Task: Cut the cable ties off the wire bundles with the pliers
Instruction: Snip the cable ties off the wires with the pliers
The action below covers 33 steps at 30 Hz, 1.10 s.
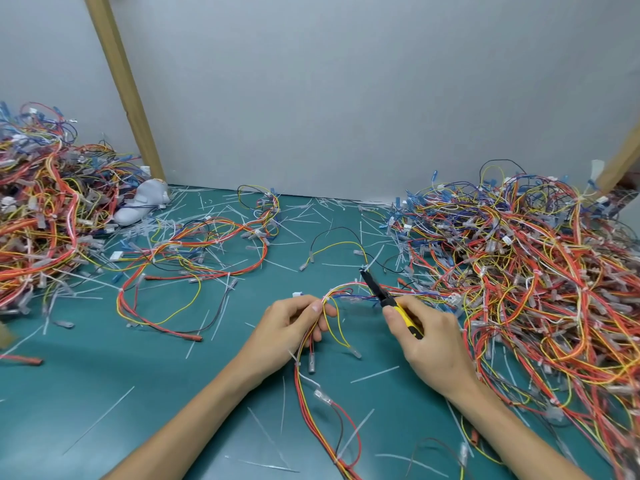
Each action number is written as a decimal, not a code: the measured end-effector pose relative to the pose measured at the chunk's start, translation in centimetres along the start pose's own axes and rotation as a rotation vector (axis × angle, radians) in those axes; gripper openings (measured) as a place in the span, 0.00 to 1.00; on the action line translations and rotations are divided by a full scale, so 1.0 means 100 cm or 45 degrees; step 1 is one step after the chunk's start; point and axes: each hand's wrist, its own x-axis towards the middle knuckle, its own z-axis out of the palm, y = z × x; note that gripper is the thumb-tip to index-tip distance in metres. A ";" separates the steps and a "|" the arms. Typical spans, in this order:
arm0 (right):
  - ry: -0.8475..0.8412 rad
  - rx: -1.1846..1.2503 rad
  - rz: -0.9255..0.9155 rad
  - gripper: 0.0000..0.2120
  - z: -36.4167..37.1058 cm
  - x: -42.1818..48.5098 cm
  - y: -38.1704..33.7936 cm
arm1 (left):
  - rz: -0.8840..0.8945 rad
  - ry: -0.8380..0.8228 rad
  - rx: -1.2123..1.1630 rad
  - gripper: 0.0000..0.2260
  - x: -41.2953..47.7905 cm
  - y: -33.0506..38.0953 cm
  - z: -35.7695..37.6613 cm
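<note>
My left hand [291, 323] pinches a wire bundle [343, 293] of red, yellow and white wires near a white cable tie, at the middle of the green mat. The bundle's loose ends hang down past my wrist toward the near edge. My right hand [427, 337] grips the yellow-and-black handles of the pliers [379, 292]. The dark jaws point up and left, a little right of the pinched spot, lying over the bundle's wires. I cannot tell whether the jaws touch a tie.
A large heap of wire bundles [540, 271] fills the right side, another heap [41, 216] the left. Looser bundles [194, 251] lie at centre left. Cut white ties [374, 374] are scattered over the green mat [145, 393]. A grey wall stands behind, with a white object [142, 202] at its foot.
</note>
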 end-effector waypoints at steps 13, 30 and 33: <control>-0.184 0.581 0.354 0.21 0.000 0.012 0.010 | 0.004 -0.014 -0.041 0.12 0.001 0.000 -0.002; -0.468 1.219 0.518 0.21 -0.020 0.016 0.020 | -0.033 -0.063 -0.172 0.13 0.006 -0.007 -0.008; -0.460 1.217 0.517 0.21 -0.020 0.015 0.020 | -0.058 -0.100 -0.188 0.13 0.009 -0.005 -0.010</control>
